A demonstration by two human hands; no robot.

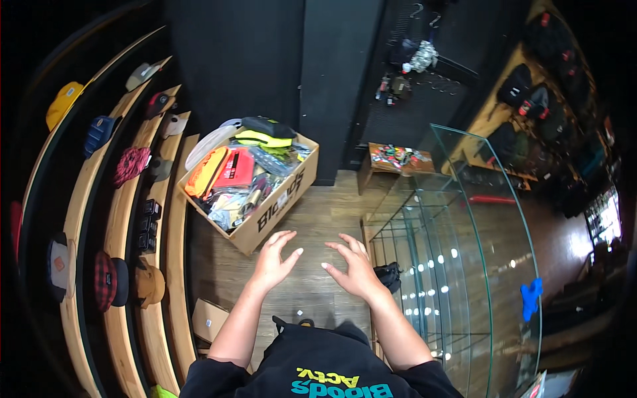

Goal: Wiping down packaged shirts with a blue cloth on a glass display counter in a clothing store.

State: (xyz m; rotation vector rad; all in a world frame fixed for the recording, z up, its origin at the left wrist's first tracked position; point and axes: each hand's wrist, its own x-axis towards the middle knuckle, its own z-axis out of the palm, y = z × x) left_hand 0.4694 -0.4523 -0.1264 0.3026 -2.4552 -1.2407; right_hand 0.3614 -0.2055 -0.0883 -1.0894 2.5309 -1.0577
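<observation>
Both of my hands are raised in front of me over the wooden floor (312, 219), apart from each other and holding nothing. My left hand (273, 260) has its fingers spread and is nearest to the large cardboard box (292, 194). That box is heaped with goods: an orange cap (207, 171), a red flat package (235, 168), a neon yellow item (263, 138), a black item (269, 126) and several plastic-wrapped pieces. My right hand (353, 266), also with fingers apart, is beside the glass display case (458, 265), not touching it.
Wooden shelves (123, 265) with several caps curve along the left. A small wooden table (371, 174) holding small colourful items stands at the back, below a dark rack with hanging goods. A black bag (387, 277) lies beside the case. A smaller cardboard box (209, 320) sits lower left.
</observation>
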